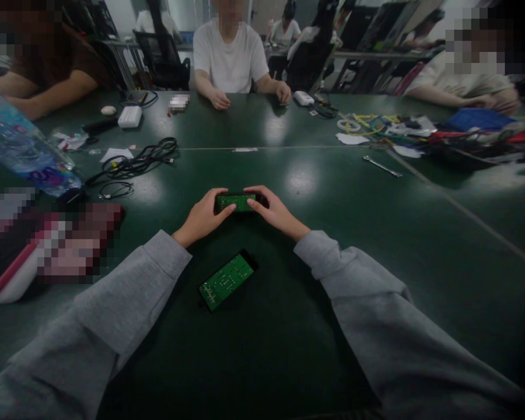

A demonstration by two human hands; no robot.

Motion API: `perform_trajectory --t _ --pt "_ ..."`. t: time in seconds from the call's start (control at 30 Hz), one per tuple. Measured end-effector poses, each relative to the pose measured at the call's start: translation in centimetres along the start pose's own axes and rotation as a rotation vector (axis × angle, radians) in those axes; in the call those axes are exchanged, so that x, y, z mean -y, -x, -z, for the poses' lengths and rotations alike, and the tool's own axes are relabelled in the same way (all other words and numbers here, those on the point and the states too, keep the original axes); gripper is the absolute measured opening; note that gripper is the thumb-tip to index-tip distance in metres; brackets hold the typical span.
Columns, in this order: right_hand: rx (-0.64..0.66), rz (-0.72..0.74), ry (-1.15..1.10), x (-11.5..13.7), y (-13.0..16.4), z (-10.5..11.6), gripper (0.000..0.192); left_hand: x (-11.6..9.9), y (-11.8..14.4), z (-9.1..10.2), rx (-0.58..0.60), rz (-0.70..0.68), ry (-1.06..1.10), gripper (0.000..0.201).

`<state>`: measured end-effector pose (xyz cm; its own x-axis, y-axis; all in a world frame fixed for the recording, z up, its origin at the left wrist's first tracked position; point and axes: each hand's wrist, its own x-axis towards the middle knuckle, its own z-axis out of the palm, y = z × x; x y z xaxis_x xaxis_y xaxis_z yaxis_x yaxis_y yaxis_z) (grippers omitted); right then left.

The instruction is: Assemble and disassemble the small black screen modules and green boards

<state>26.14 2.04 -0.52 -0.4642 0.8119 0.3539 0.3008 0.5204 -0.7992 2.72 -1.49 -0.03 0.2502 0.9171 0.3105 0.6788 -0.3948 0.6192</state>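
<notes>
A small black unit with a green circuit board (236, 202) showing on its top sits on the dark green table (332, 245), gripped at both ends. My left hand (201, 219) holds its left end, thumb on top. My right hand (275, 212) holds the right end the same way. Closer to me, a second green circuit board in a black frame (226, 280) lies flat and untouched between my grey sleeves.
Black cables (135, 164) lie at the left behind a plastic water bottle (21, 149). A wrench (381, 166) and a heap of coloured wires and parts (420, 131) sit at the right. Three people sit around the far side, with white boxes (129, 116) near them.
</notes>
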Motion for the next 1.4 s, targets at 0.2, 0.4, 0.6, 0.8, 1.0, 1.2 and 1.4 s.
perform_trajectory --t 0.2,0.4,0.6,0.8,1.0,1.2,1.4 --pt "0.009 -0.074 -0.165 0.0 -0.1 0.3 0.039 0.1 0.0 -0.1 0.005 -0.012 -0.002 0.052" --pt "0.043 -0.124 -0.240 0.6 -0.1 0.6 0.041 0.1 0.0 0.0 0.012 -0.012 0.004 0.052" --pt "0.029 -0.131 -0.249 0.3 0.0 0.5 0.041 0.2 0.1 -0.1 0.004 -0.024 0.012 0.052" --pt "-0.050 -0.074 -0.220 -0.7 0.0 0.0 0.040 0.9 0.0 -0.5 -0.031 -0.030 0.023 0.065" --pt "-0.160 0.023 0.027 -0.6 0.1 -0.5 0.041 1.5 -0.1 -0.9 -0.049 0.013 0.063 0.074" --pt "-0.281 0.099 0.447 0.1 0.3 -0.3 0.050 1.8 -0.2 -1.0 -0.049 0.015 0.087 0.073" --pt "-0.246 0.028 0.765 1.4 0.8 0.9 0.066 1.6 -0.1 -0.8 -0.030 0.020 0.090 0.073"
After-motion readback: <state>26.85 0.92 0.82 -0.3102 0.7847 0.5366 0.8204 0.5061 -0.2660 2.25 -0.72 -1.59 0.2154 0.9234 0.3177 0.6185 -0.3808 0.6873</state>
